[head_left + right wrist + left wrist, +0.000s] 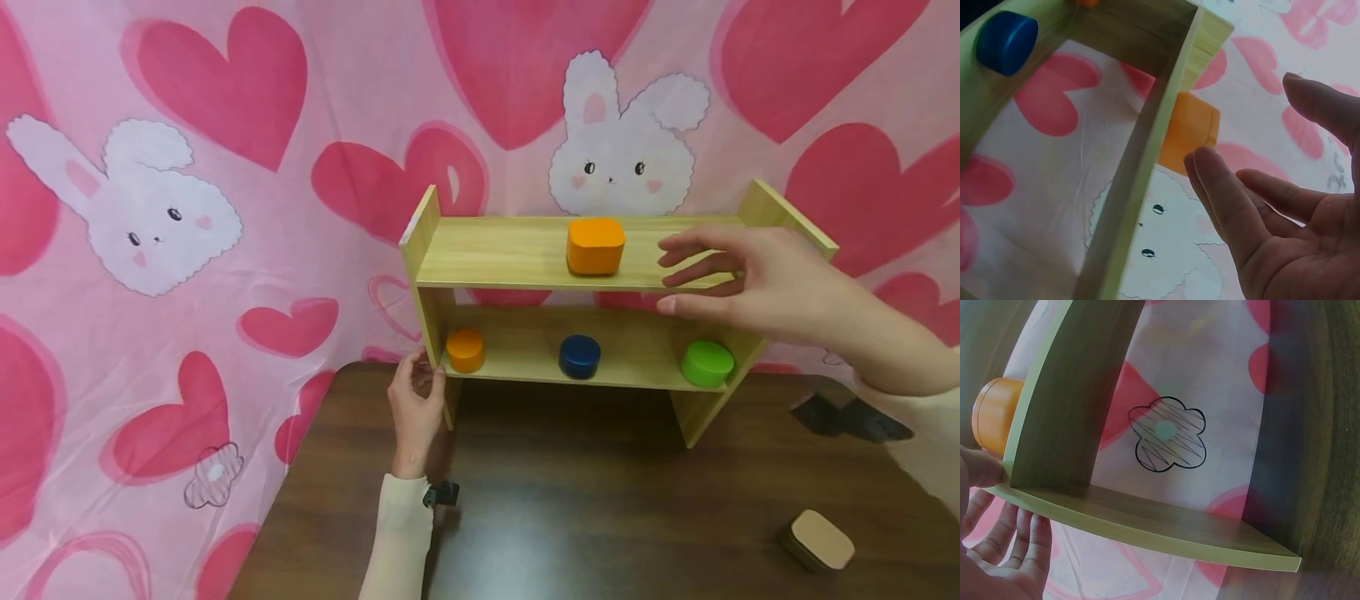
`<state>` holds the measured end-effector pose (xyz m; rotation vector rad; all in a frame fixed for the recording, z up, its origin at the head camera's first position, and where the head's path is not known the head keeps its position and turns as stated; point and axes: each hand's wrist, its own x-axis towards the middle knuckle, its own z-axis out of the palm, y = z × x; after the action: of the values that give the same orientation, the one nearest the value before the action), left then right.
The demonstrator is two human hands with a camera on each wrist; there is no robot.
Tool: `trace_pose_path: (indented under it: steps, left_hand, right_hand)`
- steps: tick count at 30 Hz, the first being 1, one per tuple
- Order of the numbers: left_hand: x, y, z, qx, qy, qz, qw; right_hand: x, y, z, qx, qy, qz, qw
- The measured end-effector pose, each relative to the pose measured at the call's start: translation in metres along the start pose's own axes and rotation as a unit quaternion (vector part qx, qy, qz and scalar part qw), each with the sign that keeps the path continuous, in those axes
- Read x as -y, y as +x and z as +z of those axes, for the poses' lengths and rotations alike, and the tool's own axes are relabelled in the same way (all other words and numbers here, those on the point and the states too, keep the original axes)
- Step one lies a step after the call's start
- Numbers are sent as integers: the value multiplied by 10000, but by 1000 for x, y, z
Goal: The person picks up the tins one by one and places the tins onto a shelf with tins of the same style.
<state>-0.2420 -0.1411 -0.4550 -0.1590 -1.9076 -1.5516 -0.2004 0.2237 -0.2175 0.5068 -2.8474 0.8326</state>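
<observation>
A two-tier wooden shelf (510, 250) stands on the table. My left hand (418, 400) holds its left side panel low down; in the left wrist view, the thumb is at the lower tier's front edge and the fingers (1038, 550) lie along the panel's outer face. On the top tier sits an orange rounded-square box (595, 247). My right hand (780, 275) hovers to its right, fingers extended and thumb apart, nothing in its grasp. The lower tier carries a round orange tin (466, 351), a round dark blue tin (580, 357) and a round green tin (707, 364).
A rounded-square box (821, 540) with a beige top lies on the dark wooden table (570, 508) at the front right. Behind the shelf hangs a pink cloth (360, 75) printed with hearts and rabbits. The shelf's side panels (795, 217) rise above the top tier.
</observation>
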Motion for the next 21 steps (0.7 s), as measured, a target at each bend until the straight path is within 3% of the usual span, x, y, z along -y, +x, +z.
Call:
trace_pose_path:
  steps: [10,21]
  left_hand:
    - [-3,-1,2,72,-11,-170,9998]
    - [-1,0,1,-6,-60,-88,9999]
  right_hand:
    - [-14,-15,20,-16,246,127,9996]
    - [-26,-30,39,-206,453,160,9986]
